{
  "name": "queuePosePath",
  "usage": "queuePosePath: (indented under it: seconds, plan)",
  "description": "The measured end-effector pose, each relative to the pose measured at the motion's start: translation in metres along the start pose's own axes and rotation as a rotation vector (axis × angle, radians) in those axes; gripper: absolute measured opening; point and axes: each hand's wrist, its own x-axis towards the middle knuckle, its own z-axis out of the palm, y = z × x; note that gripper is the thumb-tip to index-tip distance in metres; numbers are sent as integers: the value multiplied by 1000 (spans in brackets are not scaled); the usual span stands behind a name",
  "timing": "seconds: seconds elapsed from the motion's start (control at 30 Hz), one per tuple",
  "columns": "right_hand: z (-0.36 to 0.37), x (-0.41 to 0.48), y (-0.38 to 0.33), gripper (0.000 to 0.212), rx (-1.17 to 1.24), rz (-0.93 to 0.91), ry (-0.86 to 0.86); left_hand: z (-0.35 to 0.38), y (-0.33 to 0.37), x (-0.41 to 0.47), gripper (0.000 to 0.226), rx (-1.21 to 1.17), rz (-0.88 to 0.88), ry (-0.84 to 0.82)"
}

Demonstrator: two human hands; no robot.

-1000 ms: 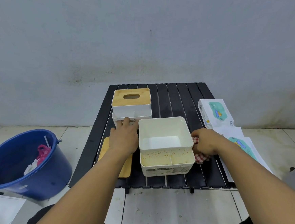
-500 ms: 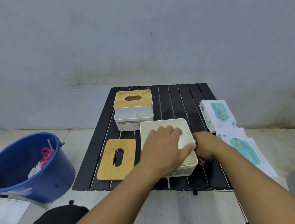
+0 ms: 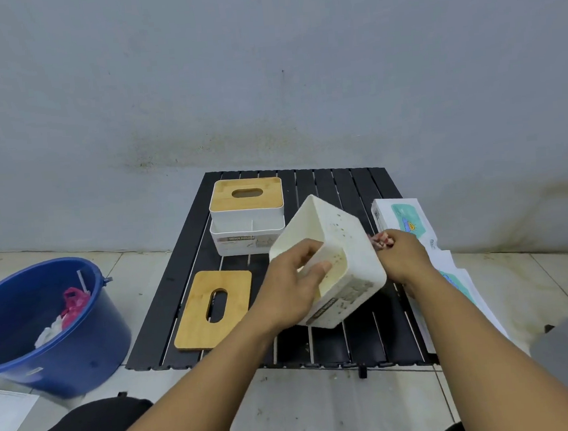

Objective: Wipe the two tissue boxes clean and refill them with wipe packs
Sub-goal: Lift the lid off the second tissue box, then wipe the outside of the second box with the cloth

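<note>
Your left hand (image 3: 291, 286) holds the open tissue box (image 3: 342, 244) above the middle of the black slatted worktop (image 3: 353, 339). Its grip pinches the near-left wall, with fingers curled over the rim and the thumb tip inside. The box is tipped steeply, with its mouth turned left and toward you. Its long axis slants from the raised far corner down to the labelled end, which is lowest and nearest you. Brown specks dot the inner walls and the front compartment. Whether the low corner touches the worktop cannot be told.

Your right hand (image 3: 403, 257) sits just beside the box's right wall, partly hidden behind it. Its grip is bunched round a red-and-white checked cloth (image 3: 381, 241).

The loose bamboo lid (image 3: 215, 307) lies flat on the worktop to the left of the box, its slot pointing away from you. Behind it stands the second tissue box (image 3: 249, 242), upright and lidded, with its front compartments showing nothing inside. The raised corner of the held box comes close to its right side.

A wipe pack (image 3: 405, 219) lies at the worktop's right edge, and a second pack (image 3: 458, 283) lies nearer you, partly under your right forearm.

On the floor to the left, a blue bucket (image 3: 47, 336) holds a pink bag (image 3: 73, 301) and white scraps.
</note>
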Motion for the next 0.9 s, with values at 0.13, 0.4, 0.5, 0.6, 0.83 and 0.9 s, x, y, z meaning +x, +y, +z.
queuePosePath:
  seconds: [0.13,0.4,0.5,0.6,0.83,0.9]
  plan:
    - [-11,-7,-16,11,301,19,40,-7,-10,-2,21,-80,-87,-79]
    - [-16,-20,-51,23,170,-251,40,-19,-18,0,26,159,-111,-163]
    - [5,-20,-53,39,-27,-370,-62,-16,-23,-1,23,176,-83,-141]
    - [13,-11,-55,41,-132,-402,-108,-19,-25,3,20,214,-83,-147]
    - [12,8,-88,42,-424,-495,-283,-26,-25,4,22,237,-77,-154]
    - [13,6,-96,41,-477,-544,-324,-28,-25,4,22,248,-82,-153]
